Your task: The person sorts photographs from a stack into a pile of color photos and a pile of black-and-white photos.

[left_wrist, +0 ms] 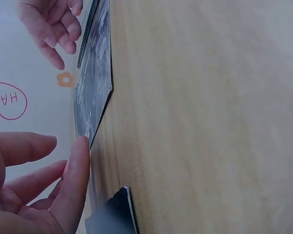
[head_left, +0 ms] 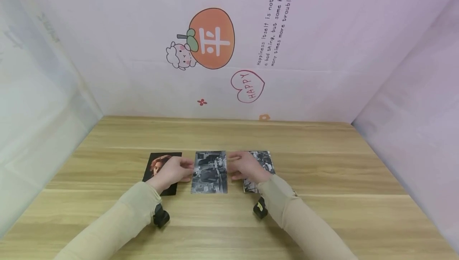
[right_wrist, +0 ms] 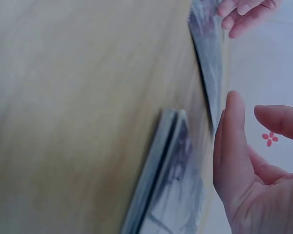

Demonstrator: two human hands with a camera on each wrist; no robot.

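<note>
Screened by white printed cloth [head_left: 143, 32], with wood-grain tabletop [head_left: 222, 228] beneath both hands. Lying partly under the left hand [head_left: 171, 171]: a dark portrait photo card [head_left: 155, 167], face up, presumably for viewing. Reaching across it with left fingers loosely spread, thumb apart, pinching nothing. Set by the left fingertips, between both hands: a black-and-white photo card [head_left: 209, 173], flat, with gaps on either side, probably to keep an even row. Flanked opposite by the right hand [head_left: 247, 167], fingers extended, thumb apart, gripping nothing, perhaps poised there to square the card; cannot tell about contact with either edge. Lying partly under the right hand: a monochrome photo-card stack [head_left: 263, 160], at least two layers thick, likely piled to save space.
</note>
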